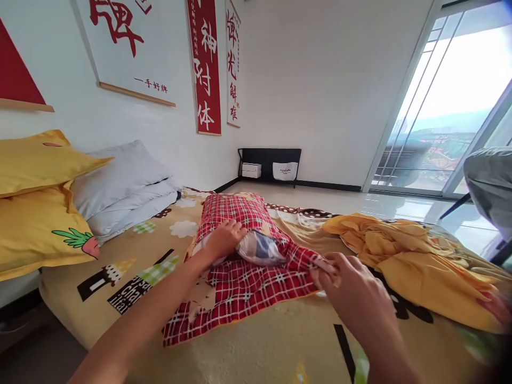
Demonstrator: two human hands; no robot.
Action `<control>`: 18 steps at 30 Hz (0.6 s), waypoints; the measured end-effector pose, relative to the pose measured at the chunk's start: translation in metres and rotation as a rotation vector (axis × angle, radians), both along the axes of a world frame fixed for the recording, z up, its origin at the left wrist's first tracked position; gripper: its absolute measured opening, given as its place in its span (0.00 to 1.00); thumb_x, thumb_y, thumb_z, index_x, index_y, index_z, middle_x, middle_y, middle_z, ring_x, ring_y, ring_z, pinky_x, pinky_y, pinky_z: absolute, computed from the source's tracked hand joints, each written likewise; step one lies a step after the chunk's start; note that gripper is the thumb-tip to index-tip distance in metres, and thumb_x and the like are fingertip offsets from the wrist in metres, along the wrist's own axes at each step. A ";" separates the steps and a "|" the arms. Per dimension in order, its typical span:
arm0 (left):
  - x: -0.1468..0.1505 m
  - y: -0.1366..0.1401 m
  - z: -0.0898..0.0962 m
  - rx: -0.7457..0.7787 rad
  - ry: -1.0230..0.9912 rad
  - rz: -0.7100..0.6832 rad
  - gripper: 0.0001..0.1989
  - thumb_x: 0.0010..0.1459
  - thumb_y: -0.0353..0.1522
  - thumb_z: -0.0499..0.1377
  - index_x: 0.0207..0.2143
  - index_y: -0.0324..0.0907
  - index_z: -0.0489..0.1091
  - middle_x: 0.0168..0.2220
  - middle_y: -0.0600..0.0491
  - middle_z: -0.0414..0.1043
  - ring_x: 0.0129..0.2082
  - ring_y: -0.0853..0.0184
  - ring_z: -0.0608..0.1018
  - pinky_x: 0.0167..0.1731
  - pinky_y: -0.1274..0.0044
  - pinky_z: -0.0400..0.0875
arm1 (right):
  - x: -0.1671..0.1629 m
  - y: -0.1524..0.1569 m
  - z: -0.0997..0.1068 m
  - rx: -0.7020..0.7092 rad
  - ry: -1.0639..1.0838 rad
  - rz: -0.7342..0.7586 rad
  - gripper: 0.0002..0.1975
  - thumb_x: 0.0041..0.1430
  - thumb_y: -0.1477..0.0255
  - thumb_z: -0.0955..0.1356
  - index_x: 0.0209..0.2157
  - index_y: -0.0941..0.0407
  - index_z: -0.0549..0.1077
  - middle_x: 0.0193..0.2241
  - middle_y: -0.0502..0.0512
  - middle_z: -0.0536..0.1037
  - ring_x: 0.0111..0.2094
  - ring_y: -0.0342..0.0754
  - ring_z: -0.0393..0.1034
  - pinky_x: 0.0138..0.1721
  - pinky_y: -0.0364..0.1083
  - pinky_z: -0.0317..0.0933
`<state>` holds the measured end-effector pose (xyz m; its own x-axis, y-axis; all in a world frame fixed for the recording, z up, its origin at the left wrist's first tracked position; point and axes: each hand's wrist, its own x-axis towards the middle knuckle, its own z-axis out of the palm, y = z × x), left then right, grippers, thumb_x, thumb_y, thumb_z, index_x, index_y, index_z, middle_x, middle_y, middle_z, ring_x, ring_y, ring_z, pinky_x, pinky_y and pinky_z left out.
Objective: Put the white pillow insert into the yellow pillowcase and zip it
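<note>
A red plaid pillowcase [248, 288] lies on the bed, partly filled, with its open end toward me. Inside the opening shows a pale pillow [262, 248] with blue-grey and beige patches. My left hand [226, 238] is closed at the opening, its bent fingers over the pillow's near end; the fingertips are partly hidden. At the right side of the opening, my right hand [352, 277] pinches the pillowcase's edge between thumb and fingers and holds it stretched outward. The front flap of the case spreads flat on the blanket.
A tan patterned blanket [264, 346] covers the bed. Yellow pillows [36, 224] and grey pillows [120, 176] are stacked at left. Crumpled yellow cloth [400, 250] lies at right. Beyond stand a low black rack [268, 160], a grey chair [490, 186] and a glass door [432, 122].
</note>
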<state>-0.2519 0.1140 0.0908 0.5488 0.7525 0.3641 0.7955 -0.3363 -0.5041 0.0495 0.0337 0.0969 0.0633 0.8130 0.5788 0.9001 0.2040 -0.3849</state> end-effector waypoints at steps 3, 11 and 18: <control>0.007 0.011 -0.033 -0.191 0.038 -0.064 0.12 0.60 0.25 0.49 0.44 0.37 0.68 0.43 0.43 0.70 0.43 0.58 0.70 0.42 0.69 0.64 | -0.026 0.003 -0.009 0.035 -0.146 0.204 0.14 0.52 0.68 0.63 0.39 0.51 0.76 0.38 0.58 0.75 0.39 0.53 0.69 0.39 0.50 0.58; -0.038 -0.043 -0.068 -0.084 -0.029 -0.240 0.21 0.64 0.27 0.46 0.59 0.40 0.58 0.57 0.41 0.63 0.58 0.55 0.64 0.55 0.62 0.56 | -0.086 0.015 -0.037 -0.442 -0.121 0.770 0.15 0.57 0.74 0.60 0.39 0.53 0.77 0.38 0.55 0.78 0.40 0.49 0.71 0.44 0.46 0.61; -0.021 -0.070 -0.116 -0.482 -0.188 -0.183 0.18 0.62 0.25 0.47 0.54 0.38 0.63 0.51 0.44 0.70 0.48 0.60 0.74 0.46 0.71 0.68 | -0.101 0.048 -0.090 -0.513 -0.166 0.711 0.25 0.53 0.79 0.60 0.53 0.60 0.70 0.53 0.63 0.72 0.54 0.53 0.66 0.56 0.50 0.57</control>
<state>-0.2732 0.0440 -0.0250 0.6448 0.7569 0.1062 0.7641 -0.6350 -0.1137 -0.0515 0.0817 0.0070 -0.6069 0.7897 0.0897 0.6787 0.5737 -0.4585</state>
